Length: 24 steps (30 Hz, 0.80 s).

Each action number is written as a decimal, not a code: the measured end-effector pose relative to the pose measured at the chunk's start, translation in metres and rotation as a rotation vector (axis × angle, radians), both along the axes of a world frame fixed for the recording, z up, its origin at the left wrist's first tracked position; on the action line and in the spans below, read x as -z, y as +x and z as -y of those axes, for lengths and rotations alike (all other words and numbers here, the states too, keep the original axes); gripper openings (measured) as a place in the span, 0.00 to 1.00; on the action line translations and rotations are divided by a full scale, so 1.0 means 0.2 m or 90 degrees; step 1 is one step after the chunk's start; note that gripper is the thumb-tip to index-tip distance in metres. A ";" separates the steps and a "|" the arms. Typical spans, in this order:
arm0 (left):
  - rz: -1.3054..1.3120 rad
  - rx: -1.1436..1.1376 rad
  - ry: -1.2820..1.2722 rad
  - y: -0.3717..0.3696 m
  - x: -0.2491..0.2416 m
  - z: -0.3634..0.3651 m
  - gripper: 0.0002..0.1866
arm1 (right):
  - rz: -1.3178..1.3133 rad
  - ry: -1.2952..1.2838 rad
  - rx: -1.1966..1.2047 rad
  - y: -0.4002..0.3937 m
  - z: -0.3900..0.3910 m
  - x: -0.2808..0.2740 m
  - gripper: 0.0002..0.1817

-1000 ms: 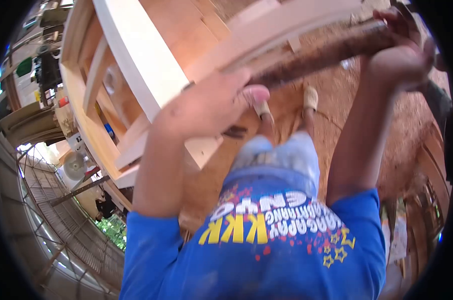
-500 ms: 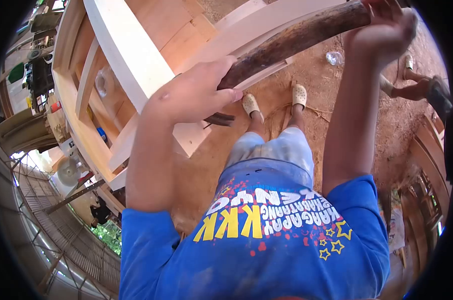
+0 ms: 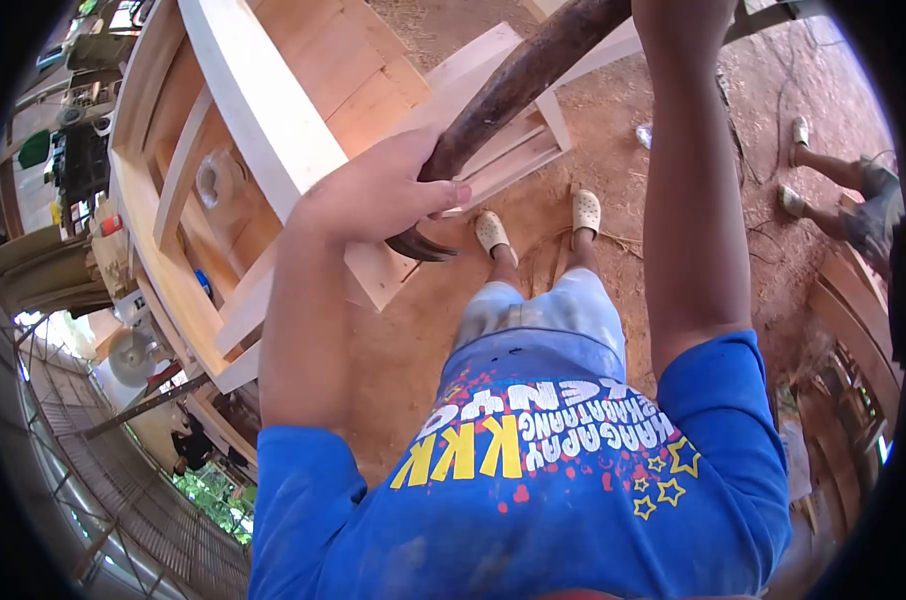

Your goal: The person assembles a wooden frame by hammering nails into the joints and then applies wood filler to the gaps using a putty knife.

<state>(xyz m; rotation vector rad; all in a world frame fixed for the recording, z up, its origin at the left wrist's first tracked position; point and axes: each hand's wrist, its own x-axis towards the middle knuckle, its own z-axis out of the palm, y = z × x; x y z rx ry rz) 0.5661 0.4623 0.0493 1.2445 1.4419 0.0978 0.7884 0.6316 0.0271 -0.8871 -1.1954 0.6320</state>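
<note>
My left hand (image 3: 373,190) is closed around a claw hammer (image 3: 518,90) near its head, the thumb pointing right. Below the palm, the curved, split claw sticks out. From my grip the thick, dark brown handle slants up and right, out of the top of the view. At the top edge my right hand (image 3: 685,35) shows only at its wrist and back, beside the upper part of the handle. Its fingers are out of sight, so whether it grips the handle is hidden. Right under my left hand lies a pale wooden frame (image 3: 263,100).
Wooden panels and curved pieces (image 3: 188,160) fill the left side. A clear plastic roll (image 3: 218,178) lies within the frame. At the right stands another person's legs (image 3: 833,180), near stacked curved boards (image 3: 853,325). A dark bar (image 3: 773,18) crosses the top right.
My right hand has moved up and left, mostly out of view. The hammer handle now tilts more steeply, and my left hand has shifted slightly left. The other person's legs show more fully.
</note>
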 end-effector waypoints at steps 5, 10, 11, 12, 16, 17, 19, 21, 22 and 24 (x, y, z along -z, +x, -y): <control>0.086 0.017 -0.058 0.03 -0.11 -0.01 0.15 | 0.493 0.118 -0.267 0.07 0.47 -0.26 0.18; 0.112 0.154 -0.079 0.16 -0.07 0.07 0.18 | 0.941 0.018 -0.454 0.08 0.83 -0.25 0.12; 0.106 0.196 -0.015 0.19 -0.06 0.11 0.19 | 0.951 -0.012 -0.430 0.12 0.88 -0.25 0.11; 0.101 0.233 0.053 0.23 -0.07 0.14 0.20 | 0.961 -0.037 -0.405 0.16 0.93 -0.24 0.10; -0.164 0.266 0.399 0.36 -0.34 0.28 0.28 | 0.885 -0.196 -0.356 0.38 1.08 -0.21 0.06; -0.173 0.254 0.399 0.38 -0.41 0.33 0.30 | 0.889 -0.249 -0.337 0.44 1.12 -0.23 0.06; -0.166 0.269 0.452 0.36 -0.37 0.44 0.29 | 0.881 -0.360 -0.309 0.53 1.22 -0.27 0.05; -0.182 0.291 0.452 0.38 -0.30 0.54 0.27 | 0.887 -0.420 -0.260 0.58 1.32 -0.28 0.06; -0.214 0.298 0.444 0.38 -0.24 0.59 0.26 | 0.888 -0.453 -0.243 0.58 1.37 -0.28 0.06; -0.269 0.306 0.445 0.41 -0.11 0.63 0.25 | 0.881 -0.471 -0.219 0.58 1.45 -0.29 0.07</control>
